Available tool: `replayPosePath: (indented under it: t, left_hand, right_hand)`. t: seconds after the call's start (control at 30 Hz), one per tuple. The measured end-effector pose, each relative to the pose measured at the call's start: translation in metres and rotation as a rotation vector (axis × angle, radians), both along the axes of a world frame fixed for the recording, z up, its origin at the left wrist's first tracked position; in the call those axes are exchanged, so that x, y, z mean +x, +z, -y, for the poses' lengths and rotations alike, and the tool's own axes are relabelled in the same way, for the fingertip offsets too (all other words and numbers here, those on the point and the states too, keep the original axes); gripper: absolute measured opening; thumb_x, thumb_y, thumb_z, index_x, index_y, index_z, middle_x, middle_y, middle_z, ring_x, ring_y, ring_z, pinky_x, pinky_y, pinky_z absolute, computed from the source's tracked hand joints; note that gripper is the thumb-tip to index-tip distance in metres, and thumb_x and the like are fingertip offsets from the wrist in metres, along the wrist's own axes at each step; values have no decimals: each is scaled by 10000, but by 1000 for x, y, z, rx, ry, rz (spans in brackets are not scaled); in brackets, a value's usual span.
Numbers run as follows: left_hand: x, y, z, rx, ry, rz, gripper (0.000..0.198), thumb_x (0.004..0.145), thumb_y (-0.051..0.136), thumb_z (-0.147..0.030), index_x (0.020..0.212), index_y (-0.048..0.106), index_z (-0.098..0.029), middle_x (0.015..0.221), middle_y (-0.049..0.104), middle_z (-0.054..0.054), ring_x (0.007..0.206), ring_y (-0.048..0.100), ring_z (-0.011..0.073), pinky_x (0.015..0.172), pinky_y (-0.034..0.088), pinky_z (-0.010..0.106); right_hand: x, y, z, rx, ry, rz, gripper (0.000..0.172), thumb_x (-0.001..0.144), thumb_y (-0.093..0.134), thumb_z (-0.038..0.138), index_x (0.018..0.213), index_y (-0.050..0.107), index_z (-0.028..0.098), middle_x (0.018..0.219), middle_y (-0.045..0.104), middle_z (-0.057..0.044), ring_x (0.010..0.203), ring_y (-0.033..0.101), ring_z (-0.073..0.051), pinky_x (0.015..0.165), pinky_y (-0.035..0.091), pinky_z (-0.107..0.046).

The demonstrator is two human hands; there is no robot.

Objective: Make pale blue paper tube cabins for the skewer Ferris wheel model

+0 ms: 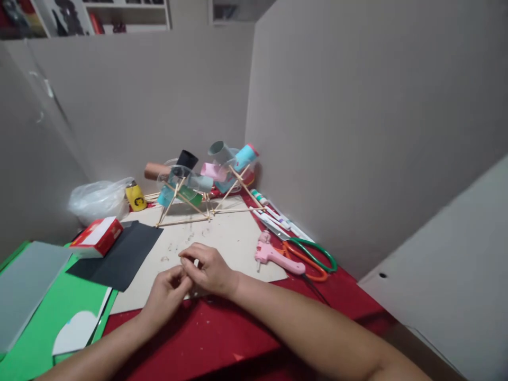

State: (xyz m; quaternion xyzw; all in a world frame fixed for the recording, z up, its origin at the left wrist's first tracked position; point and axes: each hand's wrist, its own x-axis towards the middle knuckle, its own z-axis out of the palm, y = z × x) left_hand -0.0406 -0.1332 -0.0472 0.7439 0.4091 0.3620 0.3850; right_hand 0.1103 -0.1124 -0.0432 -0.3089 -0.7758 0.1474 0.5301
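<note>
My left hand (166,293) and my right hand (208,270) meet over the near edge of a beige cardboard sheet (234,241). Both have their fingers curled in a pinch, fingertips touching each other. What they pinch is too small to make out. Behind them stands a model (202,182) built from thin wooden sticks, with coloured paper tubes and clear plastic cups fixed to it. A pink glue gun (273,255) lies just right of my right hand.
Scissors with green and orange handles (313,259) and several pens (278,217) lie at the right. Black paper (119,254), a red box (97,236), green paper (43,328), a grey sheet (24,286), a yellow bottle (135,197) and a plastic bag (97,200) fill the left. Grey partition walls enclose the red table (222,333).
</note>
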Motion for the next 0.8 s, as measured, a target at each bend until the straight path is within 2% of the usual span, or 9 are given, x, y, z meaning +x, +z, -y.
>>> replayPosePath:
  t: [0.07,0.17,0.33,0.4,0.5,0.63,0.73,0.8]
  left_hand:
    - [1,3,-4,-37,44,73,278,872,551,-398,752,582,-150,629,569,-21,590,509,121,580,426,216]
    - [2,4,-9,-64,26,95,281,868,561,-420,802,600,-150,632,559,-30,586,489,115,573,411,211]
    - [0,1,-8,-85,19,90,361,854,560,-438,666,580,-130,587,537,-20,564,454,103,559,378,209]
    - [-2,-1,-8,-114,-12,122,350,840,577,-435,682,593,-124,592,547,-17,561,464,99,566,384,210]
    - [-6,-4,-9,-190,-61,166,344,842,573,-430,704,610,-118,587,571,-4,545,500,101,568,409,217]
    - [-10,-4,-8,-223,-33,195,264,823,594,-372,762,631,-118,594,584,-3,524,507,95,542,412,208]
    - [-14,-3,-8,-173,8,156,223,824,581,-326,723,612,-130,588,583,-4,531,507,97,543,414,208]
    - [-16,-3,-9,-63,58,84,186,825,572,-289,720,609,-139,610,591,-4,556,512,100,563,414,210]
  right_hand:
    - [1,3,-1,35,-8,-32,149,859,513,202,932,641,178,828,674,-67,767,622,-171,735,517,-286]
    - [1,6,-2,89,6,-83,149,846,519,191,935,637,168,852,667,-81,809,620,-181,763,521,-299]
    - [-1,7,5,71,46,-131,154,846,510,165,937,633,182,870,649,-87,843,618,-192,756,527,-319]
    - [-1,5,6,30,56,-126,148,854,518,167,944,635,175,874,646,-91,835,618,-195,745,530,-328]
    - [-1,2,6,-86,50,-139,140,876,523,201,945,645,184,919,643,-96,838,620,-193,584,526,-255]
    - [-1,-1,5,-235,36,-191,158,892,532,261,947,658,184,966,635,-102,881,625,-204,584,543,-250]
    - [-2,-1,5,-343,63,-263,189,895,539,304,962,666,181,959,625,-93,861,633,-202,593,563,-263]
    - [-2,-1,5,-420,100,-317,204,892,547,329,964,670,183,954,621,-85,844,638,-197,588,577,-269]
